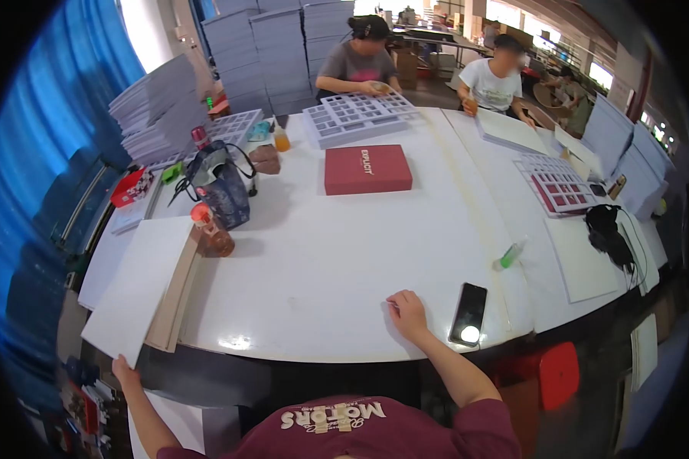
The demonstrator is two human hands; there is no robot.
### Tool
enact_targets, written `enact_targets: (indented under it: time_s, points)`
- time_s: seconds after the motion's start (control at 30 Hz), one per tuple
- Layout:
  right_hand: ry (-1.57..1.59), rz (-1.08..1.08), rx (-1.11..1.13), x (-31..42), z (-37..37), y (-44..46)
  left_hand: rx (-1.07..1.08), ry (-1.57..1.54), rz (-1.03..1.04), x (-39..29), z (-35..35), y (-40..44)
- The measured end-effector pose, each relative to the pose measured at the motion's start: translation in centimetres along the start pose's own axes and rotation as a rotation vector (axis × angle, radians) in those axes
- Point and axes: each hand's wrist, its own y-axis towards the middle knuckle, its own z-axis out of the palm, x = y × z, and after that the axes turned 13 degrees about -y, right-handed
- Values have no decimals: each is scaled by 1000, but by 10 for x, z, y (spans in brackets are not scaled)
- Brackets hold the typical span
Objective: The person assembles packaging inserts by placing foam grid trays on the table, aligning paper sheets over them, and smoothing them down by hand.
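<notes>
My left hand [125,372] grips the near corner of a large white board [142,279], which lies over a stack of boards at the table's left edge. The thumb shows at the edge; the other fingers are mostly hidden. Near the front of the white table [321,283], my right hand [407,314] rests with its fingers curled in. A small whitish spot shows at its fingertips, too small to name. To the right of that hand lies a black phone [468,312] with a bright reflection on its screen.
A red box [367,169] lies mid-table. Bottles [214,233] and a dark blue bag [218,187] stand left, a small green-bottomed bottle [508,256] right. Across the table, two people handle white window-cut panels [352,115] and boards [511,131]. A red stool [557,375] stands front right.
</notes>
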Motion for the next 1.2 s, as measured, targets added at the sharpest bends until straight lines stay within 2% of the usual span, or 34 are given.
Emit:
enact_targets:
  time_s: [0.07,0.17,0.27,0.37,0.47,0.53,0.6,0.7,0.8,0.9,1.03,1.13,1.2]
  points:
    - [5,5,17,-1,2,-2,-175,-368,95,-13,11,-20]
    - [2,9,24,-2,5,-1,-180,-575,179,-19,3,-13]
    - [2,7,24,-2,5,-1,156,-731,231,-23,14,-20]
    - [-52,-15,7,1,4,1,260,-622,127,-41,59,-31]
    - [-118,-2,-47,3,6,3,470,-635,28,-49,138,-67]
    - [-139,53,-107,2,10,4,576,-532,-18,-55,205,-116]
    - [-136,123,-174,-6,15,2,575,-331,-65,-77,267,-202]
    - [360,533,-186,-17,15,-1,837,-298,-113,-43,313,-237]
    - [790,664,-257,-35,24,-6,1016,-247,-181,-3,329,-251]
    - [899,689,-230,-42,19,-6,1047,-124,-246,45,330,-250]
    - [889,684,-111,-36,28,-9,983,22,-290,85,308,-249]
    - [585,579,-144,-32,29,-8,942,-1,-309,95,289,-258]
    - [576,607,-109,-32,27,-9,926,23,-318,95,285,-257]
